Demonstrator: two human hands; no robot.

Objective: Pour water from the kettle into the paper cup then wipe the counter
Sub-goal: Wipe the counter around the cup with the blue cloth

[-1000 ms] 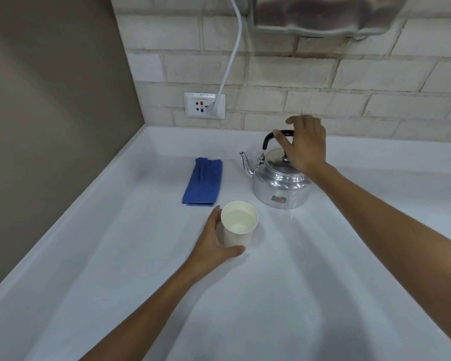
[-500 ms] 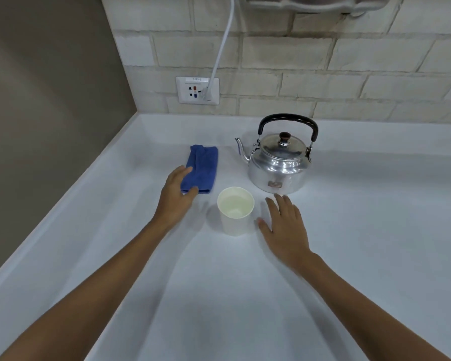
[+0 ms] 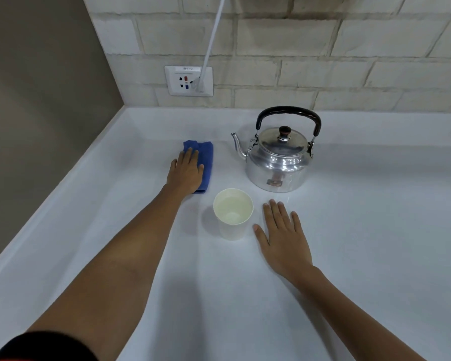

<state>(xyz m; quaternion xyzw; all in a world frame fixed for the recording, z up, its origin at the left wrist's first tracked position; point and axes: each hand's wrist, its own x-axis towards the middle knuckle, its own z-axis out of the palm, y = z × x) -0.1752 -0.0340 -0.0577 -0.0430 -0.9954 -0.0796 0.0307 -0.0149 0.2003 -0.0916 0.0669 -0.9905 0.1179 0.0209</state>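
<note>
A shiny metal kettle (image 3: 277,162) with a black handle stands upright on the white counter (image 3: 362,230), spout pointing left. In front of it a white paper cup (image 3: 232,217) holds some water. A folded blue cloth (image 3: 206,162) lies to the left of the kettle. My left hand (image 3: 186,170) rests flat on top of the cloth, fingers spread, covering its left part. My right hand (image 3: 281,238) lies flat on the counter just right of the cup, fingers apart, holding nothing.
A brick wall runs along the back with a wall socket (image 3: 189,80) and a white cable (image 3: 214,35) plugged in. A brown side wall (image 3: 37,100) borders the counter on the left, with a raised white edge along it.
My right hand let go of the kettle handle and came down flat beside the cup. My left hand left the cup and moved up onto the blue cloth.
</note>
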